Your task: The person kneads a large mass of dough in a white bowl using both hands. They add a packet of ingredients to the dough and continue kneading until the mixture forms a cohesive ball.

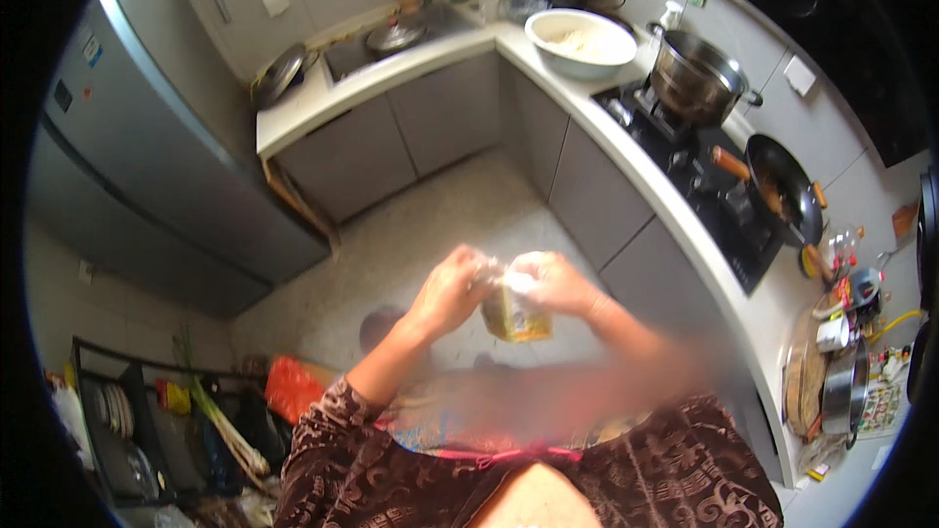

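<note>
Well, looks like part way through a small job at the top of a shiny packet (516,319), yellow lower down. Done, judging from now: packet up in both hands, in front of the body, above the grey floor (391,235). Left to do, at a guess: more work along that top edge. Cannot tell about a rip up there (too blurry, and too much under the fingers). By the look of it, with at least some yellow stuff inside.

Now for the hands. Left hand (452,286) at the top left of the packet, with fingers curled and pinching the edge. Right hand (558,284) at the top right, also pinching, close beside the left. Cannot tell about touching between the two. Both arms bent in toward the middle, making a sort of tent shape, with a brown sleeve (337,430) high on the left arm. Packet hanging nearly upright, bottom free. Well apart from the desk (763,318) on the right, with its big white bowl (587,66).
</note>
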`<state>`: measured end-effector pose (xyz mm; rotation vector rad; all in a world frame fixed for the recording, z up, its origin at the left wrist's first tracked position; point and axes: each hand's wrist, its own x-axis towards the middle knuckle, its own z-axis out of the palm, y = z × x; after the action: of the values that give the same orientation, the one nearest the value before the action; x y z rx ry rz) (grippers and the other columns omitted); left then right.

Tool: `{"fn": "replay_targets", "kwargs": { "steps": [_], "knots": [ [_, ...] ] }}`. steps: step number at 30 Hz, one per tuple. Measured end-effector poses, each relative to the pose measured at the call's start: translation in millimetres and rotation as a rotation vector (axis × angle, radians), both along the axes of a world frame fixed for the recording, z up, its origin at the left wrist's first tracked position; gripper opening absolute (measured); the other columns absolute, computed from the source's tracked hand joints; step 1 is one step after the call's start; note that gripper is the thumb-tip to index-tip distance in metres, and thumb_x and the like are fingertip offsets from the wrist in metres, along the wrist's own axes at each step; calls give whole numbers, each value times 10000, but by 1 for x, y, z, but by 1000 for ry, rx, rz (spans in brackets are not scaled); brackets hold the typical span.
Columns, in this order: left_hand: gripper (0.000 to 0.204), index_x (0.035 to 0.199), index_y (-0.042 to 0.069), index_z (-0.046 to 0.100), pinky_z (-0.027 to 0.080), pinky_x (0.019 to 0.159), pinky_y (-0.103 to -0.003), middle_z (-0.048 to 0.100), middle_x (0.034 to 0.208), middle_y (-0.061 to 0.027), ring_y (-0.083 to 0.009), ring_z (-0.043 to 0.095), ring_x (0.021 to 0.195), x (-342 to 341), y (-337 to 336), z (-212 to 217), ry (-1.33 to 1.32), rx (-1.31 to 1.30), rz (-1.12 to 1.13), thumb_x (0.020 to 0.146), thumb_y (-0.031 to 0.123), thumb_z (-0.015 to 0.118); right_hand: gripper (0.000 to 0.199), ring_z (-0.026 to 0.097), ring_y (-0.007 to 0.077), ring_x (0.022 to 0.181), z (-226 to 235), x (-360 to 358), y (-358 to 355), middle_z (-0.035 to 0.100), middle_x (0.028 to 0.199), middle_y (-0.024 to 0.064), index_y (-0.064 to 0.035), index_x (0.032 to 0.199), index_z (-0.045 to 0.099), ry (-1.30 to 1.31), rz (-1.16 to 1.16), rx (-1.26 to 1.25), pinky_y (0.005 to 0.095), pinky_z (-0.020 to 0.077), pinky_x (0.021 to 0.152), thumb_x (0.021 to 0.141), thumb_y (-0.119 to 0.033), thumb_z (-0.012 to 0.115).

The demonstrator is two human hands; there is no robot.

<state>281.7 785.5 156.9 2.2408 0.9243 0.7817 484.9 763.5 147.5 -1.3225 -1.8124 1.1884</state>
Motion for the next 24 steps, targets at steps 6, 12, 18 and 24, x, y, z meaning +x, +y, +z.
{"fn": "replay_targets", "kwargs": {
  "steps": [6, 12, 18, 24],
  "knots": [
    [156, 948, 28, 632, 497, 703, -359, 603, 856, -149, -305, 614, 781, 46, 99, -2, 104, -100, -75, 821, 118, 612, 239, 628, 278, 749, -5, 38, 89, 646, 824, 155, -47, 878, 638, -77, -80, -34, 358, 479, 687, 807, -262, 564],
    [63, 839, 26, 594, 479, 644, -355, 567, 783, -134, -307, 578, 722, 105, 207, -8, 30, 12, -79, 820, 86, 601, 134, 497, 60, 634, -24, 94, 194, 563, 705, -25, -78, 775, 607, 414, -139, -209, 228, 410, 561, 861, -177, 578],
    [78, 862, 51, 600, 509, 651, -402, 579, 852, -112, -327, 599, 750, 167, 321, 22, 94, 163, -66, 794, 83, 578, 141, 470, 58, 661, -4, 148, 306, 537, 695, -31, -46, 747, 588, 646, -173, -154, 242, 409, 601, 836, -154, 575],
    [109, 843, 68, 614, 516, 642, -361, 593, 849, -85, -270, 595, 779, 211, 408, 33, 61, 302, -171, 740, 61, 580, 104, 502, 67, 690, 9, 187, 380, 553, 732, -12, -51, 763, 592, 919, -179, -266, 235, 428, 642, 840, -117, 569]
  ]
}}
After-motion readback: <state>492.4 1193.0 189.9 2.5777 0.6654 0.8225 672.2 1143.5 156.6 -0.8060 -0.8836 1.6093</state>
